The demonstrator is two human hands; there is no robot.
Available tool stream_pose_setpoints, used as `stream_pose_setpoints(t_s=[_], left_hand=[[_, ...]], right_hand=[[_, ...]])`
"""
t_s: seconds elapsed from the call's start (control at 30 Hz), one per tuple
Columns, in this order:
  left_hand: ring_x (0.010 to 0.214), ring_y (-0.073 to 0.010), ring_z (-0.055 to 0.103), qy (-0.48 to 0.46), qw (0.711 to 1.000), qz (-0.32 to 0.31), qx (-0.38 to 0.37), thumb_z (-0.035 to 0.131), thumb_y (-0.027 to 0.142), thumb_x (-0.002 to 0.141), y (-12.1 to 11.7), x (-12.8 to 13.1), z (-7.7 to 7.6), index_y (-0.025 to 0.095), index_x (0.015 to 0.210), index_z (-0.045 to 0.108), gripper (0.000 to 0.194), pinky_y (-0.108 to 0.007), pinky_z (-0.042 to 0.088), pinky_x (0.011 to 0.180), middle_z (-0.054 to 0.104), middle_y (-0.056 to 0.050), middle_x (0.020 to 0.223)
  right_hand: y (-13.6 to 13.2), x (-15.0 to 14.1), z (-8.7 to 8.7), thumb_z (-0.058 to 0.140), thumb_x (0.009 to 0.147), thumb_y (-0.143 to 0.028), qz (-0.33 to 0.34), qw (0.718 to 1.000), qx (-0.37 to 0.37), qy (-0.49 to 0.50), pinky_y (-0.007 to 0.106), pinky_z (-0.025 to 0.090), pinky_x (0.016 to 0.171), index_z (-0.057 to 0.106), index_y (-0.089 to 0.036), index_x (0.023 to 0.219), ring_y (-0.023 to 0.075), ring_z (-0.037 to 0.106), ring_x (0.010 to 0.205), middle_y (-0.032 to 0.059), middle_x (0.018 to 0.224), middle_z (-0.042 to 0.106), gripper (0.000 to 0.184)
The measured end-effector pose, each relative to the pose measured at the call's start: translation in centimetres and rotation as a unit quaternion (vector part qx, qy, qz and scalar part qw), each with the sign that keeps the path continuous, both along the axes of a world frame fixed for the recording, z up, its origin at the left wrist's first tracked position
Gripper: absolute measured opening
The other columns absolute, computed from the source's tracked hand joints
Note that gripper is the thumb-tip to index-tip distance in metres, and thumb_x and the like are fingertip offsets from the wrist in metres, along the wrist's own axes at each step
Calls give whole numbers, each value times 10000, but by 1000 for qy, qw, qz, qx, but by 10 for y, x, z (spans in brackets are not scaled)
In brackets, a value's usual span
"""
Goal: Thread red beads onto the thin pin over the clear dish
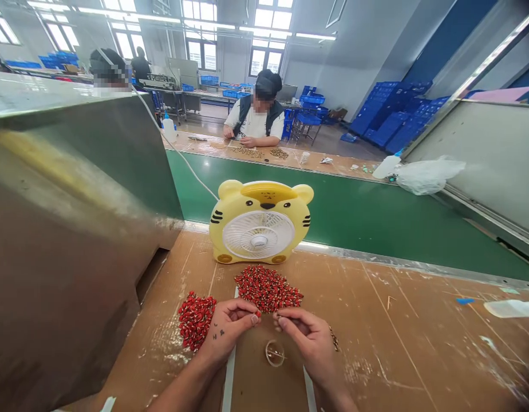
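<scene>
My left hand (230, 331) pinches a small red part (258, 314) between thumb and forefinger. Facing it across a small gap, my right hand (311, 339) has thumb and forefinger pressed together; whatever is between them is too small to name. Just beyond the fingertips lies a heap of small red parts with pale tips (268, 289). A second red heap (196, 320) sits against the left side of my left hand. Below both hands is a small clear round dish (274, 353) with a thin piece across it. Some small brass-coloured pieces (334, 339) show partly behind my right hand.
A yellow bear-like fan (259, 223) stands behind the heaps, with a white cable. A large metal housing (75, 246) bounds the left. Beyond a green conveyor belt (359, 217), a person (258, 117) works at small brass-coloured piles. A plastic bag (430, 174) lies at right.
</scene>
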State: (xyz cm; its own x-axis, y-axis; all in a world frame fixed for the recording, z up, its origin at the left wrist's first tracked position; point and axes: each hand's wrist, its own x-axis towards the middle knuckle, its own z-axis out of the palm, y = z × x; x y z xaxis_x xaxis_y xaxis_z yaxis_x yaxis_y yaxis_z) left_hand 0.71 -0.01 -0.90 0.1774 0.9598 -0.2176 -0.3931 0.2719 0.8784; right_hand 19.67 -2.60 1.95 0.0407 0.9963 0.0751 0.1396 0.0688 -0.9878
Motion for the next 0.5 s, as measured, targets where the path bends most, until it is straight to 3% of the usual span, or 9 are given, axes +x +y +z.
stream_pose_setpoints(t_s=[0.23, 0.5], left_hand=[[766, -198, 673, 1, 996, 19, 84, 864, 251, 649, -1, -2, 13, 162, 708, 782, 134, -281, 537, 721, 749, -80, 784], [798, -198, 687, 3, 992, 38, 122, 829, 197, 698, -5, 0, 12, 170, 741, 788, 66, -274, 549, 734, 743, -79, 807]], right_hand=[[6, -34, 6, 714, 857, -335, -10, 994, 104, -26, 278, 595, 723, 752, -211, 806, 200, 695, 814, 66, 832, 726, 139], [5, -36, 3, 677, 890, -255, 9, 993, 107, -57, 256, 555, 731, 722, -213, 841, 181, 666, 830, 48, 859, 693, 78]])
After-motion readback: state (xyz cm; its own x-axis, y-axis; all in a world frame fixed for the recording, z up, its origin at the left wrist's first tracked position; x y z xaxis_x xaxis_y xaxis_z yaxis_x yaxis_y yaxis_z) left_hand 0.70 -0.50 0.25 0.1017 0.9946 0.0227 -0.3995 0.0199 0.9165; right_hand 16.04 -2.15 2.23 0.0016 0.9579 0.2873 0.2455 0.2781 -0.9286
